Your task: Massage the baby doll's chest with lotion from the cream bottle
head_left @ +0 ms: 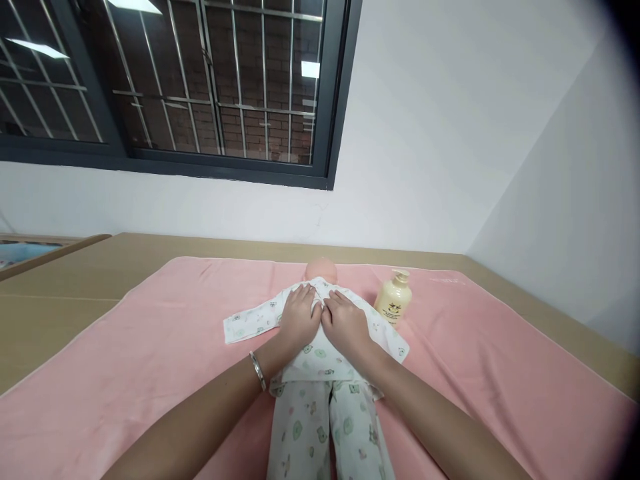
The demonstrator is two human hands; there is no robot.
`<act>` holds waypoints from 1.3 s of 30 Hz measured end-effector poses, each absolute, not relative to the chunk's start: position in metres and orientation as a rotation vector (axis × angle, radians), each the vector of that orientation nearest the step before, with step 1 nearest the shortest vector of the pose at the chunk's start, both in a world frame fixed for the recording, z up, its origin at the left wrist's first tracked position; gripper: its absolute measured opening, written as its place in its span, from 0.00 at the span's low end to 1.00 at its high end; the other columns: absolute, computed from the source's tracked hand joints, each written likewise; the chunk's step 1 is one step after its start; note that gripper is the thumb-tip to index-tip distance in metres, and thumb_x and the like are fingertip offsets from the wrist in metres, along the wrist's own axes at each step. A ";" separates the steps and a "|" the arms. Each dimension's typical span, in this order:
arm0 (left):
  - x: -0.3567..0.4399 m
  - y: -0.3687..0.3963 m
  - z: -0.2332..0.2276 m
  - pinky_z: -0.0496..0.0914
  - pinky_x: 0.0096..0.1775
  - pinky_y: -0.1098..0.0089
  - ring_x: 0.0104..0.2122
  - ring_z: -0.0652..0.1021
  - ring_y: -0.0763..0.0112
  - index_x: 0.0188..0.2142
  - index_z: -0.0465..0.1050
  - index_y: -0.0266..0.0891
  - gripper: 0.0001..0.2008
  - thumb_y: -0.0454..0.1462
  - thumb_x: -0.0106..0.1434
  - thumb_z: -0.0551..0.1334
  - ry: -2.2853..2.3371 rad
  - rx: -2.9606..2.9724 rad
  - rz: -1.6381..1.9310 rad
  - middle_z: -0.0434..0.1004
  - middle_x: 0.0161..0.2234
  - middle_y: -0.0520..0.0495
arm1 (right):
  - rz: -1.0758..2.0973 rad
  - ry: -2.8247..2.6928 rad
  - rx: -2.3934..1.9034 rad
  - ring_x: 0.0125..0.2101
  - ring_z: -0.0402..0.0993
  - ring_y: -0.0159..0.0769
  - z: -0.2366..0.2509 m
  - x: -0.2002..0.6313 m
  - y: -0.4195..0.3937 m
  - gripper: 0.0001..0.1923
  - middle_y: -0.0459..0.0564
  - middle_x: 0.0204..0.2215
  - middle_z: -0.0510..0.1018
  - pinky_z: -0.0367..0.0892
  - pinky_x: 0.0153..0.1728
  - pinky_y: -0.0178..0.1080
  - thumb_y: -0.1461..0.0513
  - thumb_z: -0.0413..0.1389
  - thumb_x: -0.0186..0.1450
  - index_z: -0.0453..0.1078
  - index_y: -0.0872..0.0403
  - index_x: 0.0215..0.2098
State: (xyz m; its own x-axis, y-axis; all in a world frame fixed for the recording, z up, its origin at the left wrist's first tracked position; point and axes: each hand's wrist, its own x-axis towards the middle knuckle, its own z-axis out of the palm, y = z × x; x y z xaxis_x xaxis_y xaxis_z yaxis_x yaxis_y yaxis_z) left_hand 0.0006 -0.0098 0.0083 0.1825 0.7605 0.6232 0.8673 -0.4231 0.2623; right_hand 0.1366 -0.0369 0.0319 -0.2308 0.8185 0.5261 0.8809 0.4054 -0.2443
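Doll in printed pyjamas, both hands flat on chest, lotion bottle beside

The bald plastic doll's face is turned out of sight, its printed white pyjama legs run off the bottom edge, its chest lies under both hands, and the cream pump bottle's label is too small to read.

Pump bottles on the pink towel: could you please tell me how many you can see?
1: a cream-yellow plastic pump bottle stands on the pink towel, just right of the doll's shoulder. None seems hidden.
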 end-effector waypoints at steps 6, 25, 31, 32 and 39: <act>0.001 -0.019 0.010 0.67 0.58 0.56 0.53 0.74 0.61 0.46 0.74 0.38 0.18 0.32 0.66 0.48 -1.400 -2.291 -1.183 0.78 0.49 0.41 | -0.074 -2.091 -1.448 0.59 0.64 0.42 0.033 0.137 -0.034 0.18 0.55 0.55 0.73 0.60 0.58 0.44 0.65 0.45 0.67 0.73 0.54 0.49; 0.001 -0.014 0.011 0.61 0.61 0.53 0.59 0.68 0.56 0.54 0.70 0.35 0.19 0.36 0.66 0.51 -1.674 -2.298 -1.116 0.71 0.57 0.39 | -0.132 -2.117 -1.425 0.59 0.63 0.44 0.031 0.134 -0.038 0.19 0.57 0.54 0.73 0.57 0.60 0.45 0.64 0.45 0.68 0.72 0.57 0.52; 0.000 -0.011 0.008 0.59 0.62 0.53 0.59 0.67 0.56 0.56 0.67 0.33 0.21 0.36 0.65 0.51 -1.678 -2.303 -1.125 0.70 0.58 0.38 | -0.086 -2.079 -1.446 0.60 0.62 0.43 0.030 0.136 -0.039 0.19 0.53 0.56 0.72 0.59 0.58 0.44 0.63 0.46 0.68 0.72 0.53 0.52; 0.000 -0.011 0.008 0.59 0.62 0.53 0.59 0.67 0.56 0.56 0.67 0.32 0.21 0.36 0.65 0.51 -1.681 -2.298 -1.129 0.70 0.57 0.38 | -0.060 -2.077 -1.440 0.61 0.61 0.42 0.029 0.138 -0.037 0.20 0.52 0.57 0.71 0.59 0.59 0.45 0.63 0.45 0.68 0.71 0.52 0.54; 0.002 -0.009 0.003 0.60 0.61 0.51 0.59 0.67 0.53 0.55 0.69 0.31 0.21 0.36 0.66 0.51 -1.685 -2.272 -1.185 0.70 0.57 0.38 | 0.194 -2.070 -1.351 0.66 0.49 0.41 0.020 0.151 -0.012 0.25 0.55 0.64 0.59 0.47 0.64 0.47 0.57 0.44 0.70 0.61 0.58 0.63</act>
